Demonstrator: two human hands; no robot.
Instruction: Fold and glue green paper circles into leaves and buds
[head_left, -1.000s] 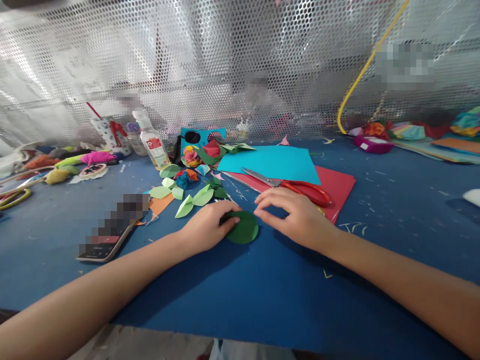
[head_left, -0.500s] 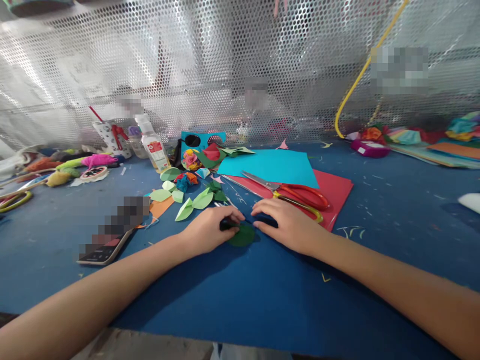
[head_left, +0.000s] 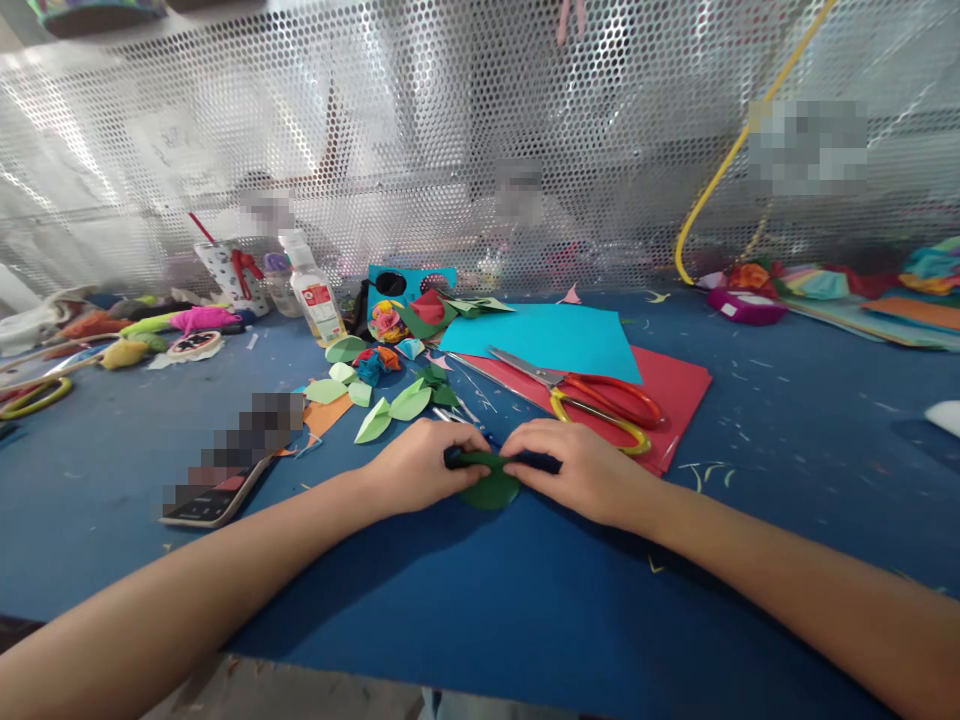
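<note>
A small dark green piece of paper (head_left: 491, 489) with a rounded lower edge is pinched between my two hands, just above the blue table. My left hand (head_left: 427, 465) grips its left side, thumb below and fingers on top. On the right, the thumb and fingers of my right hand (head_left: 581, 468) close on its upper right edge. The paper looks bent along the top. Right behind my right hand lie scissors (head_left: 559, 380) with red and yellow handles, resting on red paper (head_left: 679, 385) and blue paper (head_left: 547, 335). Light green paper leaves (head_left: 410, 399) lie beyond my left hand.
A phone (head_left: 225, 490) and orange paper (head_left: 326, 412) lie to the left. Farther back stand a glue bottle (head_left: 319, 300) and a patterned cup (head_left: 229, 275). A purple tape dispenser (head_left: 745, 306) sits at the back right. A perforated metal screen (head_left: 420, 130) borders the table's (head_left: 450, 620) far side.
My right hand has moved in to meet the green paper and now pinches its edge. The paper's upper edge has come up between both hands. The view has shifted slightly.
</note>
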